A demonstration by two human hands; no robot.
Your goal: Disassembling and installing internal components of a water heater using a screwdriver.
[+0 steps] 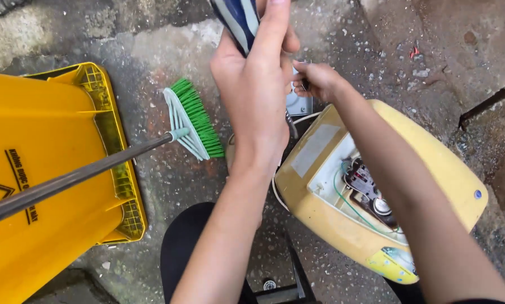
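Gripping a blue-and-white striped tool handle [238, 19], left hand [255, 84] fingers closed around it, right hand [319, 79] fingers pinched on a small grey part [298, 104] above the opened yellow appliance [432, 163], green broom [193, 119] and yellow bin [44, 141] on the concrete floor [151, 45]

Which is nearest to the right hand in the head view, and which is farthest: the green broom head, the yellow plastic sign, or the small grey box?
Measured from the right hand:
1. Small grey box, just below the hand, touching or nearly so.
2. Green broom head, to the left, beyond the left hand.
3. Yellow plastic sign, far left on the ground.
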